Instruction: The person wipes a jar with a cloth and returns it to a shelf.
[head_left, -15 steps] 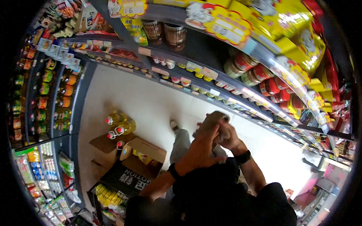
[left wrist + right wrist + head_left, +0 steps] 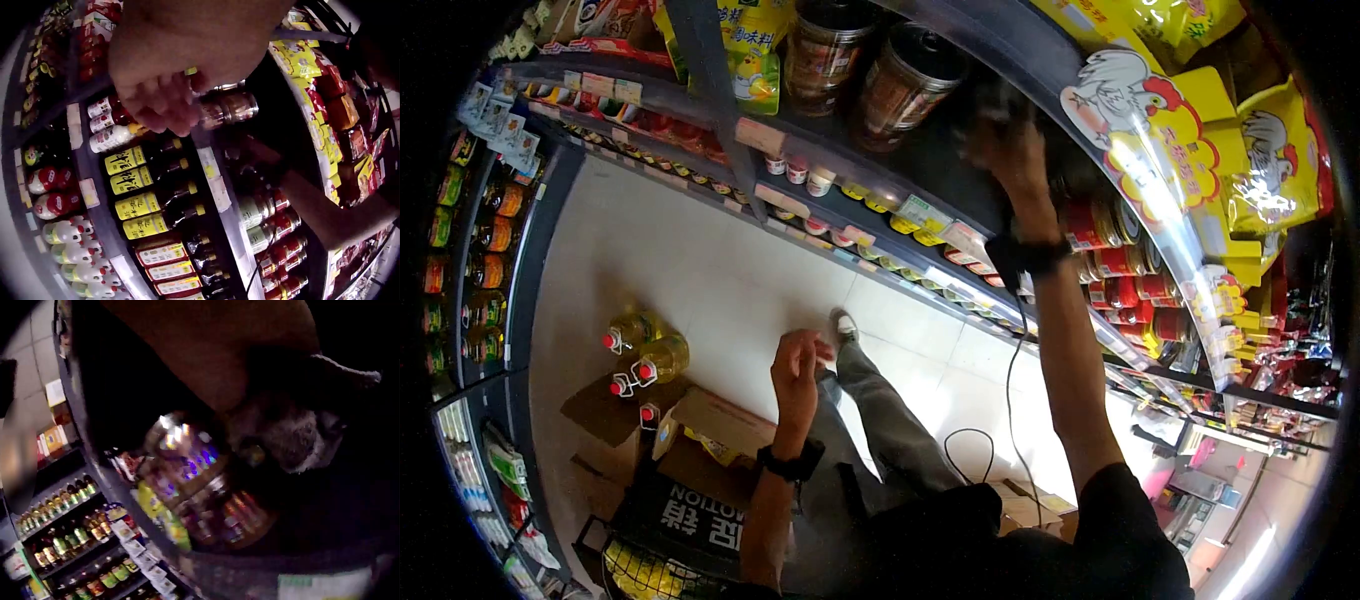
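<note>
My right hand (image 2: 1015,160) reaches deep onto the dark upper shelf (image 2: 900,165), holding a greyish cloth (image 2: 294,440) that is blurred and in shadow. Left of that hand stand two clear jars with dark lids, a nearer jar (image 2: 910,88) and a farther jar (image 2: 828,55). Glass jars with red labels (image 2: 1115,260) sit on its other side, partly behind my forearm. Lower down, my left hand (image 2: 797,375) hangs over the floor with loosely curled fingers and holds nothing.
Yellow seasoning bags (image 2: 1270,160) fill the shelf above, behind a rooster price sign (image 2: 1140,130). On the floor at left are oil bottles (image 2: 662,357) and an opened carton (image 2: 725,425). A black cable (image 2: 1012,390) dangles from my right wrist.
My hands, together around the cloth half a second ago, have parted. The right has gone up into the shelf with the cloth; the left has let go and moved left. The shelf appears closer.
</note>
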Motion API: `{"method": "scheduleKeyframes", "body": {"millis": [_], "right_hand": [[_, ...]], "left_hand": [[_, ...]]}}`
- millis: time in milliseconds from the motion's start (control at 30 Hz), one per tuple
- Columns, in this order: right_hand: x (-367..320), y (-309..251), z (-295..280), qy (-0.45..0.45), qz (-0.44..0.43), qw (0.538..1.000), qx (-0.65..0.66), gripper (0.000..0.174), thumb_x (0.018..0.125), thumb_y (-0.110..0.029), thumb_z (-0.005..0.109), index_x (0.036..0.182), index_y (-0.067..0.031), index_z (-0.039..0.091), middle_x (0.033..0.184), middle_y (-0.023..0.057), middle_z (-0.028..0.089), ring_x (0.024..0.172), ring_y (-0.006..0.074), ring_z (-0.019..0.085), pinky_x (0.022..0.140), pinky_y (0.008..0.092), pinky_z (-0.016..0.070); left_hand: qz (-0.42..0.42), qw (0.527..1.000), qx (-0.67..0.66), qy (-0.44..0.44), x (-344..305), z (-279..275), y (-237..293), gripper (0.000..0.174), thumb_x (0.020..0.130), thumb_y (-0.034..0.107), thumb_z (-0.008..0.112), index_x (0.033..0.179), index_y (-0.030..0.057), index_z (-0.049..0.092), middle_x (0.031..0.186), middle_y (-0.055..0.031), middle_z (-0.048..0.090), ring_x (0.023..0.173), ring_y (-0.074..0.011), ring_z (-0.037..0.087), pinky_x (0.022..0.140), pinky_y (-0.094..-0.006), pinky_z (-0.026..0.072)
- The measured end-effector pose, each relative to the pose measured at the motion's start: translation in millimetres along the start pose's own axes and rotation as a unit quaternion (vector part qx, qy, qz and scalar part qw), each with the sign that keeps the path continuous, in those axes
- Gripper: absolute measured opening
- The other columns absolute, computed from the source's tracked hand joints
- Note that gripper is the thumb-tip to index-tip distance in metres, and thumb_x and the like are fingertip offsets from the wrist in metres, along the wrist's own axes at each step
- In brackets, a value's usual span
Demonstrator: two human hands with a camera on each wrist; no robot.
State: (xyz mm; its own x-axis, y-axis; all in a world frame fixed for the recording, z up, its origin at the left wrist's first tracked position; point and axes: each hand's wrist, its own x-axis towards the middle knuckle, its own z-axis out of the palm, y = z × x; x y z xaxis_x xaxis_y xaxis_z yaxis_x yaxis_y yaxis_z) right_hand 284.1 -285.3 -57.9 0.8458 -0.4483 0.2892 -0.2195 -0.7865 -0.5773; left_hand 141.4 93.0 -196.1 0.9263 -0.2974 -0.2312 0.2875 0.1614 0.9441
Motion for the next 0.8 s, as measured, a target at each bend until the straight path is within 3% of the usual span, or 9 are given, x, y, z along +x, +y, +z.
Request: {"method": "scheduleKeyframes", "body": {"millis": [100, 200, 333, 367, 467, 500, 633, 733, 800], "right_hand": [[72.9, 64.5, 68.1, 0.033, -0.064, 0.997, 0.004, 0.050, 0.089, -0.034, 0.070, 0.129, -0.0064, 0.057, 0.122, 0.0220, 0.063, 0.117, 0.0334, 0.058, 0.103, 0.0474, 0.0432], [97.7, 91.3, 97.3, -0.011, -0.117, 0.993, 0.016, 0.051, 0.089, -0.034, 0.070, 0.130, -0.0068, 0.056, 0.124, 0.0221, 0.062, 0.119, 0.0337, 0.056, 0.104, 0.0472, 0.0422], [101.8, 106.5, 99.1, -0.112, -0.160, 0.980, 0.048, 0.052, 0.090, -0.034, 0.069, 0.132, -0.0073, 0.054, 0.126, 0.0223, 0.061, 0.123, 0.0342, 0.054, 0.106, 0.0469, 0.0409], [102.9, 105.9, 97.6, -0.136, -0.167, 0.975, 0.062, 0.052, 0.090, -0.034, 0.069, 0.132, -0.0074, 0.054, 0.126, 0.0224, 0.061, 0.123, 0.0343, 0.053, 0.106, 0.0469, 0.0405], [89.7, 95.5, 89.6, -0.185, -0.199, 0.961, 0.044, 0.053, 0.090, -0.034, 0.068, 0.133, -0.0078, 0.053, 0.128, 0.0225, 0.060, 0.126, 0.0346, 0.052, 0.108, 0.0467, 0.0395], [78.1, 65.5, 84.8, -0.141, -0.245, 0.955, -0.089, 0.053, 0.091, -0.033, 0.067, 0.136, -0.0100, 0.051, 0.138, 0.0197, 0.053, 0.132, 0.0387, 0.044, 0.112, 0.0472, 0.0341], [-1.4, 17.3, 40.6, -0.117, -0.202, 0.957, -0.173, 0.049, 0.091, -0.026, 0.064, 0.135, -0.0094, 0.052, 0.143, 0.0192, 0.046, 0.133, 0.0407, 0.040, 0.112, 0.0507, 0.0320], [-37.4, 4.6, 18.4, -0.074, -0.300, 0.911, -0.273, 0.046, 0.091, -0.021, 0.061, 0.134, -0.0092, 0.051, 0.142, 0.0199, 0.046, 0.131, 0.0413, 0.041, 0.108, 0.0552, 0.0337], [-44.7, 9.8, 20.4, -0.112, -0.182, 0.945, -0.248, 0.048, 0.088, -0.020, 0.062, 0.134, -0.0084, 0.051, 0.136, 0.0217, 0.049, 0.127, 0.0421, 0.044, 0.106, 0.0551, 0.0348]], "left_hand": [[-0.033, 0.999, -0.012, 0.009, -19.5, -21.0, -14.7, 0.019, 0.104, 0.020, 0.051, 0.111, 0.0032, 0.059, 0.089, -0.0077, 0.067, 0.078, -0.0147, 0.064, 0.070, -0.0288, 0.0500], [-0.067, 0.996, 0.053, 0.025, -34.8, -31.3, -13.1, 0.021, 0.104, 0.022, 0.052, 0.110, 0.0027, 0.059, 0.089, -0.0072, 0.068, 0.076, -0.0140, 0.063, 0.070, -0.0288, 0.0498], [-0.087, 0.995, 0.015, 0.041, -58.0, -43.6, -37.9, 0.023, 0.104, 0.024, 0.053, 0.109, 0.0027, 0.059, 0.088, -0.0066, 0.067, 0.078, -0.0124, 0.062, 0.069, -0.0285, 0.0492], [-0.128, 0.991, -0.005, 0.042, -61.7, -48.8, -55.0, 0.022, 0.104, 0.023, 0.053, 0.109, 0.0026, 0.059, 0.089, -0.0060, 0.067, 0.081, -0.0121, 0.062, 0.070, -0.0282, 0.0497], [-0.114, 0.993, 0.020, 0.013, -56.5, -34.2, -43.1, 0.021, 0.104, 0.022, 0.053, 0.110, 0.0028, 0.059, 0.090, -0.0058, 0.067, 0.081, -0.0121, 0.062, 0.072, -0.0282, 0.0495], [-0.144, 0.990, -0.005, -0.001, -52.6, -37.4, -54.9, 0.020, 0.104, 0.020, 0.052, 0.109, 0.0032, 0.060, 0.092, -0.0062, 0.067, 0.082, -0.0129, 0.062, 0.073, -0.0287, 0.0494], [-0.099, 0.995, 0.004, -0.015, -30.5, -25.8, -40.8, 0.018, 0.104, 0.017, 0.051, 0.108, 0.0018, 0.060, 0.094, -0.0072, 0.067, 0.085, -0.0147, 0.063, 0.075, -0.0288, 0.0505], [-0.115, 0.993, 0.019, 0.015, -18.6, -27.6, -21.2, 0.017, 0.103, 0.015, 0.051, 0.108, 0.0014, 0.060, 0.095, -0.0080, 0.067, 0.086, -0.0150, 0.064, 0.077, -0.0297, 0.0507], [-0.096, 0.995, 0.018, 0.031, -14.9, -28.2, -6.6, 0.016, 0.103, 0.014, 0.052, 0.108, 0.0014, 0.060, 0.095, -0.0083, 0.068, 0.086, -0.0157, 0.064, 0.078, -0.0305, 0.0510]]}}
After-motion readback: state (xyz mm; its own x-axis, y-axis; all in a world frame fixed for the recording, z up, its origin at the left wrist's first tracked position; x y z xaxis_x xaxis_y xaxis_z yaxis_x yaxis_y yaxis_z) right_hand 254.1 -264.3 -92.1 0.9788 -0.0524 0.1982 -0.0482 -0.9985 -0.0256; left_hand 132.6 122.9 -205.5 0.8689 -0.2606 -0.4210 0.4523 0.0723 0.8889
